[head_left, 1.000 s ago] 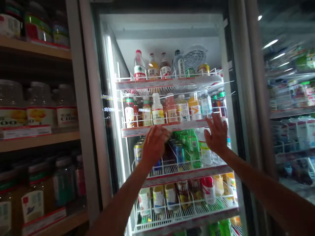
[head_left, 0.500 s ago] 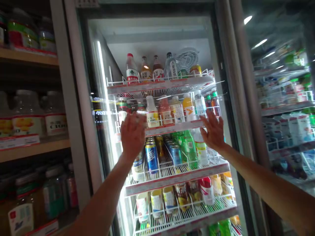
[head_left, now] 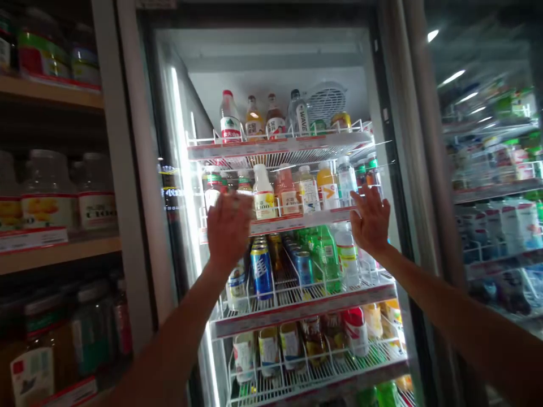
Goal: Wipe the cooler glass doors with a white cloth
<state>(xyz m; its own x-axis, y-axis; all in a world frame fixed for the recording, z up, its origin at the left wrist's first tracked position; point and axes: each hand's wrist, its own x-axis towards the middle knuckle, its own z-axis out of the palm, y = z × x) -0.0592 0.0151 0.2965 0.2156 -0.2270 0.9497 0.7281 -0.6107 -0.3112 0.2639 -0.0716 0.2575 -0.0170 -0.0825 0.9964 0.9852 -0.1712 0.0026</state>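
Observation:
Both my arms reach toward a lit drinks fridge (head_left: 297, 310). My left hand (head_left: 229, 229), slightly blurred, is raised with fingers stretched out and holds nothing. It covers part of the second shelf, left of a white-capped bottle (head_left: 263, 195). My right hand (head_left: 371, 220) is also empty, its fingers spread, near the right end of that shelf. Between the hands stand a pink bottle (head_left: 289, 192), a pale bottle (head_left: 308, 191) and an orange juice bottle (head_left: 327, 187). Whether either hand touches anything, I cannot tell.
Blue cans (head_left: 261, 271) and green bottles (head_left: 328, 260) fill the shelf below. The top shelf bears a red-capped bottle (head_left: 229, 118) and others. Wooden shelving (head_left: 85, 249) with bottles stands at left. Another glass-fronted fridge (head_left: 496, 192) is at right. Reflected lettering shows near the fridge's left side.
My right hand has shifted slightly right in view, its fingers still spread. My left hand stays raised in nearly the same place. The view has moved slightly.

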